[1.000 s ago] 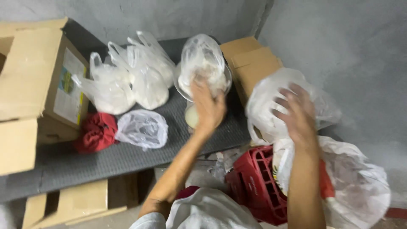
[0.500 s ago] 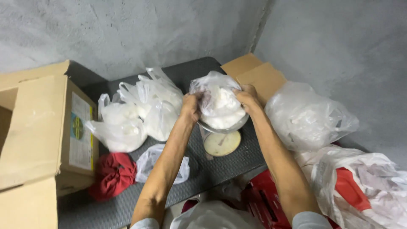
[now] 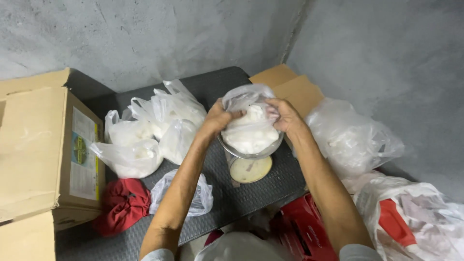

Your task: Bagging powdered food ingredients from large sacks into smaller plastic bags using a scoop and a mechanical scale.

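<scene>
Cardboard box: far L, 9 o'clock of the hands; brown corrugated, flaps up, paper label on side.
Red cloth: crumpled soft bundle at box's foot, 7 o'clock of the hands, on ribbed dark mat.
Tied bags: cluster of thin translucent plastic sacks w/ white lumps inside, handles knotted; just L of left hand.
Small bag: wrinkled clear plastic, partly under L forearm.
Left hand: fingers curled, gripping bag's gathered top from L side.
Plastic bag: centre frame, thin, crinkly, holds a white rounded mass; sits in a shiny round metal bowl.
Scale dial: round, pale yellow face, at 6 o'clock under bowl.
Right hand: fingers bent, pinching the bag's top from R side.
Big bag: puffy translucent sack at 3 o'clock.
Red crate: hard plastic, 5 o'clock, low R.
</scene>
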